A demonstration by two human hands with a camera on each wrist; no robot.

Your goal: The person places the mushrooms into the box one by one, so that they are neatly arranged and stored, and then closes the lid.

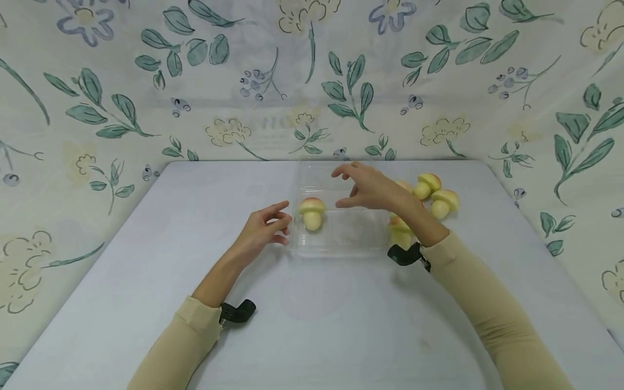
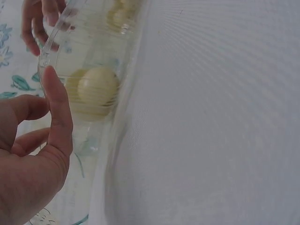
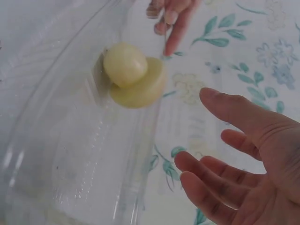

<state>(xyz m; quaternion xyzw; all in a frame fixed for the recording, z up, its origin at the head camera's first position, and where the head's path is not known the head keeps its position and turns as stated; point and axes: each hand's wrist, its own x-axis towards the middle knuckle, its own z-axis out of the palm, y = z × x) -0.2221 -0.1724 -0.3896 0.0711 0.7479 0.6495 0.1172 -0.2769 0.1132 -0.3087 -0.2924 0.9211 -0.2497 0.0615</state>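
A clear plastic container (image 1: 358, 232) lies on the table, its hinged lid (image 1: 314, 177) spread towards the back. In its left end sits a pale yellow toy mushroom (image 1: 312, 214) with a reddish cap. My left hand (image 1: 263, 230) touches the container's left side with loosely extended fingers; in the left wrist view a finger (image 2: 58, 112) lies along the clear wall. Above the container, near the lid, hovers my right hand (image 1: 372, 187), thumb and fingers apart and holding nothing. Several similar mushrooms (image 1: 442, 203) are near the right forearm, which partly hides some.
The white table (image 1: 312, 325) reaches a patterned cloth backdrop (image 1: 273, 108) behind and at both sides. Dark wrist-worn cameras sit on both wrists, the left camera (image 1: 239, 311) and the right camera (image 1: 404, 254).
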